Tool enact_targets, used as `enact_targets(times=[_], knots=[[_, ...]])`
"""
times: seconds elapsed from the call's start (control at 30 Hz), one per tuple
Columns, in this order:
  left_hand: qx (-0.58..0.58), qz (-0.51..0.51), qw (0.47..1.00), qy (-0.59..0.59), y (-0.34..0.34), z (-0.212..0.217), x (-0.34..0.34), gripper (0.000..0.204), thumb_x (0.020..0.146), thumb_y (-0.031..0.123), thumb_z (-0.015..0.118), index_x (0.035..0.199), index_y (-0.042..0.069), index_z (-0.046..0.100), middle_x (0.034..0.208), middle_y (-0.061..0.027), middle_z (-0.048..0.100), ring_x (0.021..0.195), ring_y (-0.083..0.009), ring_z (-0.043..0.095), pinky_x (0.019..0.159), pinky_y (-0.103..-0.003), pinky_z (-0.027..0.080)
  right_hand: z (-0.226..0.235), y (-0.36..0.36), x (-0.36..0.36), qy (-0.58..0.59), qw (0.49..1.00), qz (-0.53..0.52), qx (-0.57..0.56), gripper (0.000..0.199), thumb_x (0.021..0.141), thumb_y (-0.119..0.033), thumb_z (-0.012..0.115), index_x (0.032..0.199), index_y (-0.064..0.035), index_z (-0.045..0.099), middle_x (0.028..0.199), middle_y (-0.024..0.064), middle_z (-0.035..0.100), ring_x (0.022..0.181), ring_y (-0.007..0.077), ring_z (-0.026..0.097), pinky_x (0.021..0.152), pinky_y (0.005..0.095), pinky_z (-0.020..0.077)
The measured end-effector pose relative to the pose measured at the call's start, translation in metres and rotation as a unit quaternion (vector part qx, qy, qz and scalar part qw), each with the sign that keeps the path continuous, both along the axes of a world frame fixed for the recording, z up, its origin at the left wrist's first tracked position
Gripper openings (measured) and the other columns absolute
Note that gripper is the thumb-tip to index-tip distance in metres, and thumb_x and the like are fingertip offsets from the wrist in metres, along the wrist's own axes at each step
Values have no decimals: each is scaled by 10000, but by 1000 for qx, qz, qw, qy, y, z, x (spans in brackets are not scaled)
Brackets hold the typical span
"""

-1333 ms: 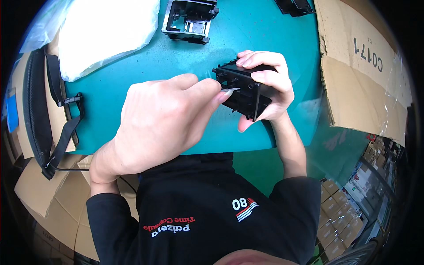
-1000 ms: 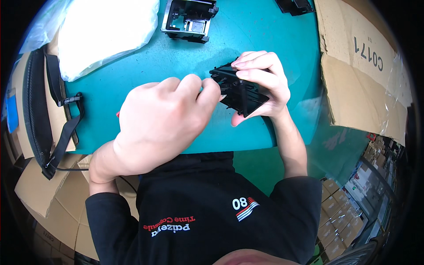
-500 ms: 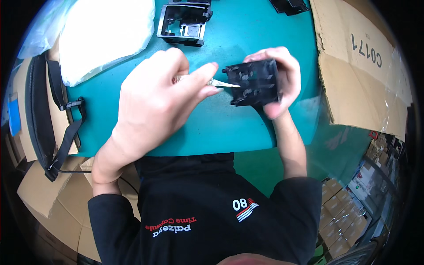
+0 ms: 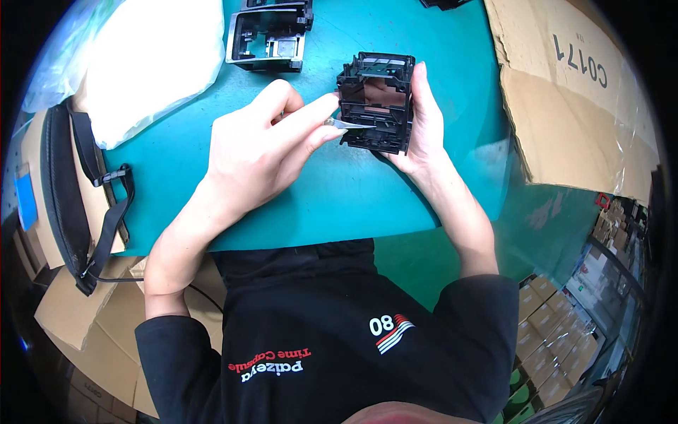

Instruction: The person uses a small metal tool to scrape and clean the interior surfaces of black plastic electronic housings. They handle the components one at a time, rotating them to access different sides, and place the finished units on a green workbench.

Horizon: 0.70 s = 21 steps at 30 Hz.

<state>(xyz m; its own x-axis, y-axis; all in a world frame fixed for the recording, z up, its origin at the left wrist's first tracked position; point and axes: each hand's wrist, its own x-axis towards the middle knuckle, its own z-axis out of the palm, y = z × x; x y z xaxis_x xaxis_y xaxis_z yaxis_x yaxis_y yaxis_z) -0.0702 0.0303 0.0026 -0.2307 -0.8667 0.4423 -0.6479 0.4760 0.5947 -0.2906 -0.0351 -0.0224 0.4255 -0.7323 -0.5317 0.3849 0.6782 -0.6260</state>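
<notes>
Pinched between the thumb and fingers of my left hand point(image 4: 258, 152) is a pair of slim, pointed metal tweezers point(image 4: 351, 126). Their tip lies over the lower part of a black plastic housing point(image 4: 378, 116); whether it touches cannot be told. My right hand point(image 4: 424, 116) grips this housing from its right side and from below, keeping it raised above the table. The housing is box-shaped, with an open frame, small ribs and a shiny dark window in its middle. Part of the right hand's fingers is hidden behind it.
On the green table mat point(image 4: 321, 205) a similar black housing point(image 4: 267, 46) stands at the back. A white plastic bag point(image 4: 155, 63) lies at the back left, near a black strap with a buckle point(image 4: 113, 175). An open cardboard box point(image 4: 565, 106) borders the right side.
My right hand has turned the housing, so its open side with the dark window now shows, and moved it slightly left and away from me. The tweezers stay at its lower part.
</notes>
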Motion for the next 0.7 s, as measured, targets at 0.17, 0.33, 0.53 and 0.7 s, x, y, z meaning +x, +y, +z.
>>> enact_targets(times=[0.17, 0.33, 0.53, 0.7], knots=[[3, -11, 1000, -1, 0, 2, 0, 353, 841, 85, 839, 1177, 22, 753, 776, -67, 569, 602, -163, 566, 528, -283, 458, 1, 2, 1, 6, 1000, 14, -12, 896, 957, -784, 490, 1391, -4, 573, 1319, 252, 662, 1160, 334, 696, 968, 484, 597], [10, -12, 1000, 2, 1, 3, 0, 324, 842, 83, 840, 1149, 22, 757, 773, -70, 568, 601, -166, 566, 527, -283, 458, 8, 4, 5, 23, 999, 30, -24, 930, 954, -801, 467, 1446, -16, 550, 1318, 248, 663, 1154, 334, 699, 955, 476, 607], [19, -17, 1000, -8, 2, 11, -1, 290, 836, 76, 843, 1106, 16, 753, 755, -74, 570, 592, -178, 573, 517, -288, 457, 7, 7, 4, 29, 998, 46, -41, 906, 988, -777, 418, 1476, -23, 533, 1318, 241, 664, 1149, 321, 702, 960, 460, 612], [-1, -16, 1000, -11, 3, 15, -2, 268, 829, 68, 846, 1068, 3, 744, 743, -78, 569, 569, -192, 573, 499, -298, 455, 15, 10, 8, 28, 996, 63, -51, 898, 1002, -768, 394, 1484, -21, 524, 1320, 245, 662, 1156, 324, 700, 969, 463, 610]])
